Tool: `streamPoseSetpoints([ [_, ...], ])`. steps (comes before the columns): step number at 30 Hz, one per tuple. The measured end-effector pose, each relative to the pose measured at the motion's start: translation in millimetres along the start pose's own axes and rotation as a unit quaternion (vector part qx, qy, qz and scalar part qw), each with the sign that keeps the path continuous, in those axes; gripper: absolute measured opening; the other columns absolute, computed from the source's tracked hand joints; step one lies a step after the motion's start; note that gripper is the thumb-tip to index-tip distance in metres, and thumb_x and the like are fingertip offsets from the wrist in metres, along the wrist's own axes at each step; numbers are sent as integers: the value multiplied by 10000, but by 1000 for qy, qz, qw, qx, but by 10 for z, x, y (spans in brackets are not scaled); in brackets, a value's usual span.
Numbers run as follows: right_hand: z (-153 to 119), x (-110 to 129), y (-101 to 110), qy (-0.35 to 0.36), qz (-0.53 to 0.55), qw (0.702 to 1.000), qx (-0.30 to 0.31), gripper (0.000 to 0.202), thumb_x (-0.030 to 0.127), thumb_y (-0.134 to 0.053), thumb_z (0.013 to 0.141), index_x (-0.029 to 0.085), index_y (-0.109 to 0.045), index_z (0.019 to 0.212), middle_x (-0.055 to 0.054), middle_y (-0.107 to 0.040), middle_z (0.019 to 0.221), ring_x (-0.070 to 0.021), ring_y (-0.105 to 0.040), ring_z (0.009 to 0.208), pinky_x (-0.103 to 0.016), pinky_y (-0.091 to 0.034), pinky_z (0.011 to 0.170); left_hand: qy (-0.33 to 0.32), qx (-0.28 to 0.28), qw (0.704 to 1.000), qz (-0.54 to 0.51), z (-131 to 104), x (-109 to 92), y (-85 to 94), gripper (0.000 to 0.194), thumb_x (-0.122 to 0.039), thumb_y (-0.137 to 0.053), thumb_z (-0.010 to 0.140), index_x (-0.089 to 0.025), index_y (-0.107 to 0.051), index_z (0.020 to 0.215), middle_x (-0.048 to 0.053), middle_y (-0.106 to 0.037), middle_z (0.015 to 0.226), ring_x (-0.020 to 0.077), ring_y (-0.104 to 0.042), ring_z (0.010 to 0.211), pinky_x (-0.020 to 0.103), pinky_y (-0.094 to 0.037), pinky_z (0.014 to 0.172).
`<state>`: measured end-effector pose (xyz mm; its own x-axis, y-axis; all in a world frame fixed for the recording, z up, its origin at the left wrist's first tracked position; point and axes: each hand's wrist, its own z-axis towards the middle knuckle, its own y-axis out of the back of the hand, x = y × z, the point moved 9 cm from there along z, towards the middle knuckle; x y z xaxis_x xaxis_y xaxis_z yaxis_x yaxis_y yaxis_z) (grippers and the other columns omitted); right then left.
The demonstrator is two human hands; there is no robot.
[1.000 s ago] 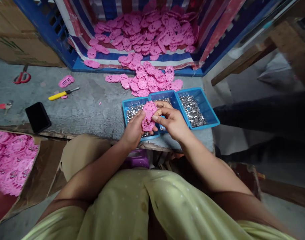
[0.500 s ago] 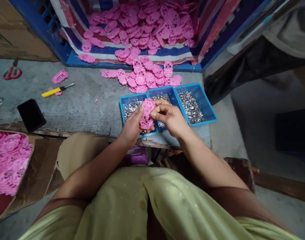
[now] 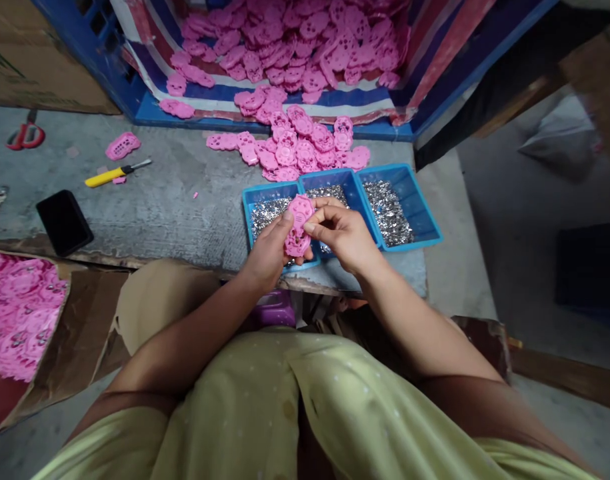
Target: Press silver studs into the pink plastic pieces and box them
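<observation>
Head view: left hand [image 3: 267,257] and right hand [image 3: 345,237], close together, both pinch a flat pink moulded plastic panel [image 3: 298,225] above three blue plastic trays [image 3: 425,220] of small silver metal parts. Judged light, stiff, thin; best gripped by its edges.

Assembly workshop — heaped pink parts [image 3: 305,40]

Lower part of the pink plastic piece [image 3: 297,230] covered by the left hand [image 3: 268,251], contents of 3 blue trays [image 3: 425,223] too small to identify, red scissors [image 3: 25,135] blurred, pink pile in cardboard box [image 3: 15,313] cut off at left edge.
</observation>
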<state>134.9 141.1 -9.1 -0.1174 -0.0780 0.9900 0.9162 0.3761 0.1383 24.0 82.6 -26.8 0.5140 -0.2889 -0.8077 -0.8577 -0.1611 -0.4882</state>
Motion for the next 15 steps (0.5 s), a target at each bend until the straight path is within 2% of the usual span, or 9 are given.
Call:
streamPoseSetpoints([
  [4, 1, -1, -4, 6, 8, 1000, 9, 216, 373, -832, 791, 221, -704, 706, -67, -633, 1117, -268, -617, 1136, -489, -484, 1082, 8, 5, 1000, -3, 14, 30, 17, 378, -491, -622, 959, -130, -635, 1071, 10, -640, 632, 151, -627, 513, 229, -447, 450],
  [10, -9, 5, -15, -4, 14, 1000, 6, 254, 410, -810, 810, 220, -684, 698, -67, -644, 1136, -267, -618, 1127, -487, -496, 1075, 19, -4, 999, -27, 26, 10, 16, 278, -401, -565, 1000, -128, -618, 1009, 25, -670, 716, 138, -634, 527, 230, -451, 444],
  [15, -12, -1, -40, -14, 31, 999, 17, 285, 452, -816, 806, 220, -692, 695, -75, -631, 1142, -270, -620, 1120, -470, -528, 1031, 30, -12, 999, -33, 15, 4, 4, 301, -431, -599, 987, -132, -622, 1014, 4, -637, 682, 116, -600, 497, 214, -422, 433],
])
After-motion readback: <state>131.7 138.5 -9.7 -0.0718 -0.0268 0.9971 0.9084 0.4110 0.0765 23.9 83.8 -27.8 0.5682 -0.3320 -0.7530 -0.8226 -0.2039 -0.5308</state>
